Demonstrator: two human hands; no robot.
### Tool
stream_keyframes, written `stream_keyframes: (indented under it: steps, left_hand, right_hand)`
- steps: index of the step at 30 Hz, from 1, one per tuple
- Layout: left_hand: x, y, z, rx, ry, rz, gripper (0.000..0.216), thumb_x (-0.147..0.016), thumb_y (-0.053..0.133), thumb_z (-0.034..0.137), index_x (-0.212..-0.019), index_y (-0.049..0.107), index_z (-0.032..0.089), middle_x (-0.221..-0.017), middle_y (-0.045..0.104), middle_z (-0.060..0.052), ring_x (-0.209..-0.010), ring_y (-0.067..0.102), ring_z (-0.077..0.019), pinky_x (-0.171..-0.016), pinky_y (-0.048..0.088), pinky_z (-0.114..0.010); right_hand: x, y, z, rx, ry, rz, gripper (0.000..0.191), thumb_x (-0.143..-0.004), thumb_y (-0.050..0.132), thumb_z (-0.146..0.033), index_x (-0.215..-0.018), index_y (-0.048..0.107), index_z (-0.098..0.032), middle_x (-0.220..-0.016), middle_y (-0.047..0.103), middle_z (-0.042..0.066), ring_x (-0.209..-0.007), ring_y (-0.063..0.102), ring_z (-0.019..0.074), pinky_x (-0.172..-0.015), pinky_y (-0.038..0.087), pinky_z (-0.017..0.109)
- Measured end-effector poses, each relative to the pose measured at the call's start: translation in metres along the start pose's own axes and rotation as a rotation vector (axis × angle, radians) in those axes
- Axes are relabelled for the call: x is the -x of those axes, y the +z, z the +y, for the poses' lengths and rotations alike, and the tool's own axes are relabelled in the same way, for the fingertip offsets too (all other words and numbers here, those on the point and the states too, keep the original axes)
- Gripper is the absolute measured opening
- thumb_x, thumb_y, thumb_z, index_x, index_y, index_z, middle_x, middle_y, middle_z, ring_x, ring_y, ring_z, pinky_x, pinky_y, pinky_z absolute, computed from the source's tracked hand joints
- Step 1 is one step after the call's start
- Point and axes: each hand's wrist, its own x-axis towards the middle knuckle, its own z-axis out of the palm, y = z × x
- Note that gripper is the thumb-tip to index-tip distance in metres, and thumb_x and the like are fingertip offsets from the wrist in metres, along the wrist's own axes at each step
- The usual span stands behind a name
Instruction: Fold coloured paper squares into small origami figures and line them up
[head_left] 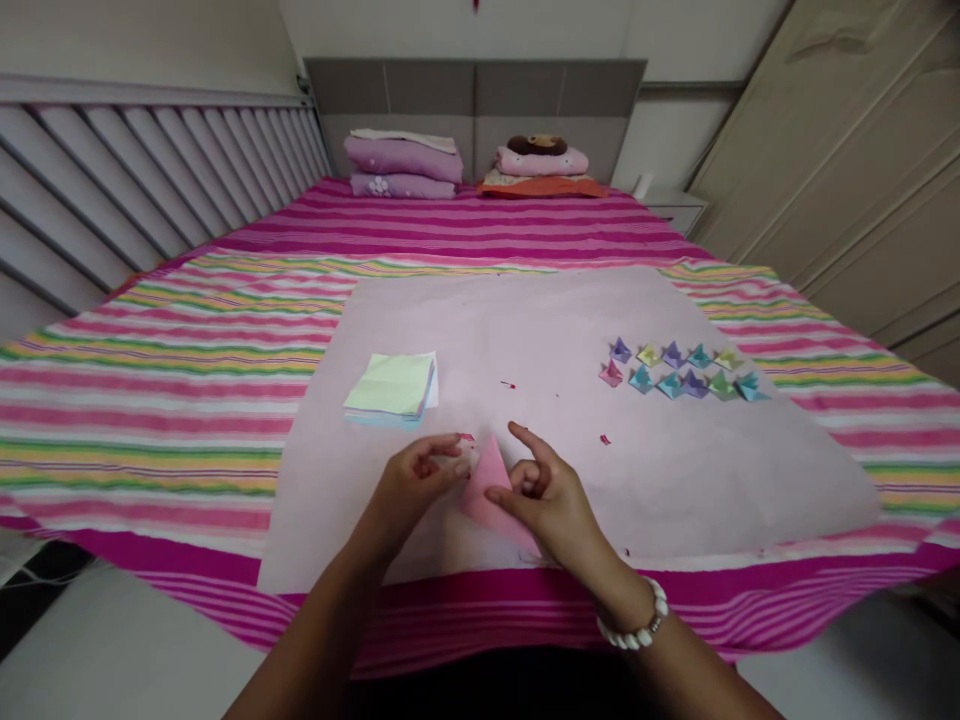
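A pink sheet of paper (493,497), folded to a pointed triangle, stands tilted between my hands near the front edge of the bed. My right hand (551,490) grips its right side, with the thumb on the near face and the index finger raised apart from it. Close by the triangle's left edge, my left hand (420,485) has thumb and fingers curled toward each other. Between them shows something small, pale and see-through with red bits (468,447), whose kind I cannot make out.
A large pale sheet (465,320) covers part of the striped bed. To the left lies a stack of coloured paper (390,385). Several small folded paper figures (671,353) sit in two rows at right. Small red scraps (605,440) lie on the sheet. Folded bedding (405,165) is at the headboard.
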Motion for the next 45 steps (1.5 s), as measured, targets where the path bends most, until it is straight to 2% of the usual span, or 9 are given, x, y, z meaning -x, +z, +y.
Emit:
stream_keyframes:
  steps: [3, 6, 8, 12, 14, 20, 30, 36, 45]
  left_hand:
    - [0.013, 0.005, -0.005, -0.006, -0.088, -0.168, 0.039, -0.071, 0.073, 0.035, -0.104, 0.071, 0.014, -0.075, 0.067, -0.002, -0.055, 0.051, -0.0105, -0.056, 0.042, -0.026]
    - [0.017, 0.009, -0.008, 0.032, -0.058, -0.252, 0.027, -0.076, 0.069, 0.034, -0.094, 0.073, 0.014, -0.061, 0.063, 0.0, -0.058, 0.054, -0.0119, -0.059, 0.042, -0.025]
    - [0.016, 0.009, -0.009, 0.073, -0.048, -0.257, 0.023, -0.077, 0.068, 0.032, -0.091, 0.074, 0.015, -0.062, 0.063, 0.0, -0.061, 0.055, -0.012, -0.062, 0.043, -0.025]
    - [0.012, 0.008, -0.016, 0.161, -0.061, -0.298, 0.022, -0.082, 0.064, 0.031, -0.095, 0.074, 0.017, -0.07, 0.065, -0.001, -0.067, 0.054, -0.011, -0.067, 0.042, -0.024]
    - [0.011, 0.009, -0.02, 0.192, -0.068, -0.321, 0.021, -0.083, 0.064, 0.03, -0.097, 0.074, 0.017, -0.071, 0.065, -0.001, -0.068, 0.053, -0.0108, -0.068, 0.041, -0.024]
    - [0.012, 0.011, -0.024, 0.239, -0.076, -0.322, 0.021, -0.083, 0.064, 0.03, -0.098, 0.073, 0.017, -0.07, 0.063, 0.0, -0.069, 0.053, -0.0112, -0.069, 0.041, -0.025]
    - [0.017, 0.015, -0.018, 0.13, -0.068, -0.376, 0.025, -0.086, 0.061, 0.035, -0.092, 0.073, 0.015, -0.068, 0.062, -0.001, -0.068, 0.054, -0.0129, -0.069, 0.042, -0.026]
    - [0.019, 0.017, -0.014, 0.093, -0.06, -0.386, 0.023, -0.084, 0.06, 0.036, -0.084, 0.071, 0.015, -0.067, 0.062, -0.001, -0.067, 0.055, -0.0138, -0.069, 0.043, -0.027]
    - [0.018, 0.015, -0.019, 0.11, -0.05, -0.401, 0.021, -0.086, 0.059, 0.033, -0.089, 0.072, 0.016, -0.067, 0.062, 0.0, -0.067, 0.055, -0.0127, -0.069, 0.042, -0.026]
  right_hand:
    - [-0.003, -0.003, -0.005, 0.036, -0.044, 0.022, 0.079, -0.068, 0.074, -0.022, -0.139, 0.04, -0.018, -0.057, 0.048, -0.01, -0.053, 0.043, 0.0098, -0.054, 0.036, 0.027]
    - [-0.002, -0.002, -0.008, 0.03, -0.071, 0.019, 0.076, -0.068, 0.075, -0.024, -0.137, 0.043, -0.019, -0.059, 0.05, -0.009, -0.055, 0.047, 0.0108, -0.056, 0.039, 0.027]
    - [-0.001, -0.002, -0.01, -0.032, -0.058, -0.009, 0.07, -0.069, 0.076, -0.028, -0.133, 0.047, -0.02, -0.062, 0.054, -0.008, -0.057, 0.05, 0.0112, -0.058, 0.041, 0.027]
    - [-0.003, -0.008, -0.012, -0.136, 0.043, -0.079, 0.037, -0.079, 0.068, -0.04, -0.111, 0.064, -0.02, -0.067, 0.061, -0.003, -0.062, 0.057, 0.0121, -0.064, 0.046, 0.028]
    - [-0.003, -0.01, -0.012, -0.167, 0.077, -0.11, 0.031, -0.082, 0.067, -0.042, -0.104, 0.068, -0.02, -0.07, 0.064, -0.001, -0.064, 0.059, 0.0125, -0.066, 0.047, 0.029]
    - [-0.001, -0.011, -0.012, -0.198, 0.086, -0.14, 0.026, -0.08, 0.069, -0.043, -0.095, 0.071, -0.021, -0.074, 0.067, 0.001, -0.066, 0.059, 0.0132, -0.067, 0.047, 0.029]
    - [-0.004, -0.01, -0.021, -0.204, 0.078, -0.1, 0.026, -0.077, 0.072, -0.043, -0.076, 0.068, -0.018, -0.063, 0.059, -0.003, -0.058, 0.05, 0.0097, -0.058, 0.041, 0.024]
    - [-0.006, -0.009, -0.021, -0.176, 0.087, -0.087, 0.029, -0.071, 0.076, -0.045, -0.081, 0.068, -0.019, -0.065, 0.061, -0.002, -0.057, 0.049, 0.011, -0.058, 0.042, 0.026]
    - [-0.005, -0.011, -0.018, -0.206, 0.069, -0.141, 0.023, -0.074, 0.075, -0.038, -0.083, 0.068, -0.018, -0.062, 0.057, -0.004, -0.054, 0.047, 0.0089, -0.056, 0.039, 0.024]
